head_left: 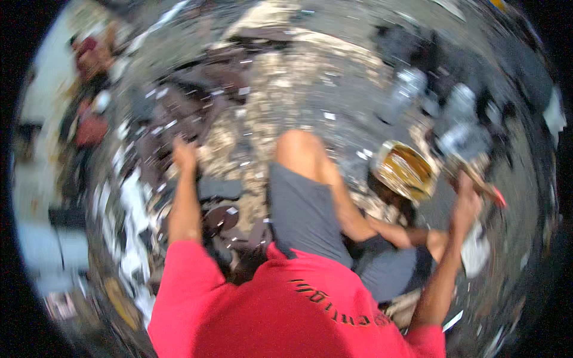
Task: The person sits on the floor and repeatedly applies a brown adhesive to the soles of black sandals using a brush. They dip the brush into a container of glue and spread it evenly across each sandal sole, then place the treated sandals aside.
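Observation:
The picture is smeared by motion. My right hand [467,201] is raised at the right and grips the wooden handle of a hammer [471,156], whose grey metal head points up and away. Just left of it a round brass-coloured metal piece [404,171] lies on the ground beside my bent knee [300,150]. My left hand [184,153] reaches out to the left over a heap of dark scrap pieces [197,101]. Blur hides whether its fingers hold anything.
Gravelly ground [298,77] strewn with small pale chips spreads ahead. Grey metal parts [412,89] lie at the upper right. A dark round disc [222,218] lies by my left leg. Pale litter [128,197] runs along the left, with a blurred reddish shape [89,59] beyond.

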